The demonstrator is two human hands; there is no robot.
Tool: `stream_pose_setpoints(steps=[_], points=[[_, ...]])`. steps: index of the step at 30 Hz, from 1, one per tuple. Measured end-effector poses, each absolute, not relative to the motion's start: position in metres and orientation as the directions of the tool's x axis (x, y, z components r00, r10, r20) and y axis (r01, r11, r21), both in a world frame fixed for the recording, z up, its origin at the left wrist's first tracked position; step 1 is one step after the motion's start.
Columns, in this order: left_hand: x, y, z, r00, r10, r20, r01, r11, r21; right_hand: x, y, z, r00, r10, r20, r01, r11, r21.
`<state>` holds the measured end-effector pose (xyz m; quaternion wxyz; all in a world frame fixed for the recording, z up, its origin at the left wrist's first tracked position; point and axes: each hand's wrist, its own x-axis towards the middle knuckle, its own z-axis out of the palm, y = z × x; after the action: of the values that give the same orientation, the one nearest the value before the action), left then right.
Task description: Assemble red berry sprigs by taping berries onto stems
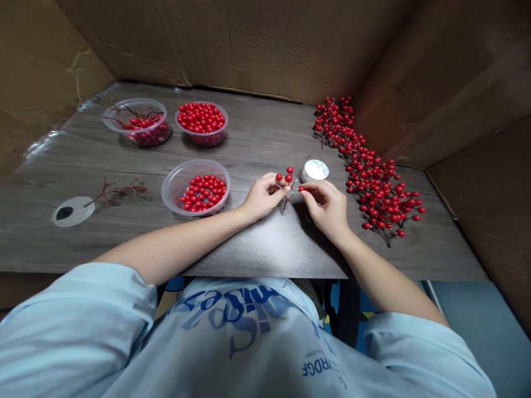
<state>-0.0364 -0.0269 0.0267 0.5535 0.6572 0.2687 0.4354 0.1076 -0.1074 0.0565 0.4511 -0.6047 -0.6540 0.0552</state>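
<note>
My left hand [265, 196] pinches a small branched stem [287, 202] that carries a few red berries [289, 171] above the fingertips. Close by on the right, my right hand [327, 207] is closed on a single red berry [301, 188] at the end of one twig. Both hands are held over the table's middle, with their fingertips a short gap apart. Just behind the right hand stands a small round tub of white stuff [316, 169]. To the left of the left hand is a clear bowl [166, 190] partly filled with loose red berries [203, 192].
Farther back are a bowl heaped with berries [201, 117] and another holding berries and twigs [143, 121]. Bare twigs [120, 190] lie by a whitish disc with a dark spot [81, 213]. Berry sprigs [373, 177] line the right side. Cardboard walls [249, 44] surround the table.
</note>
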Motion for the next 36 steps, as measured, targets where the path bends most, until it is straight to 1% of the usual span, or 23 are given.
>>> stream_pose_setpoints(steps=[11,20,27,36], points=[[-0.0367,-0.0272,0.0242,0.496,0.817,0.294,-0.043,-0.315,0.948,0.1089,-0.1065,0.0549,0.139,0.829,0.542,0.749,0.270,-0.605],[-0.0373,-0.0268,0.0239,0.501,0.802,0.325,-0.022,-0.363,0.932,0.1081,-0.1066,0.0545,0.135,0.833,0.537,0.753,0.266,-0.602],[-0.0374,-0.0263,0.0235,0.509,0.800,0.317,-0.012,-0.361,0.932,0.1083,-0.1061,0.0526,0.132,0.828,0.545,0.756,0.272,-0.596],[-0.0371,-0.0276,0.0265,0.503,0.817,0.281,-0.018,-0.315,0.949,0.1081,-0.1062,0.0520,0.138,0.836,0.531,0.763,0.251,-0.595]])
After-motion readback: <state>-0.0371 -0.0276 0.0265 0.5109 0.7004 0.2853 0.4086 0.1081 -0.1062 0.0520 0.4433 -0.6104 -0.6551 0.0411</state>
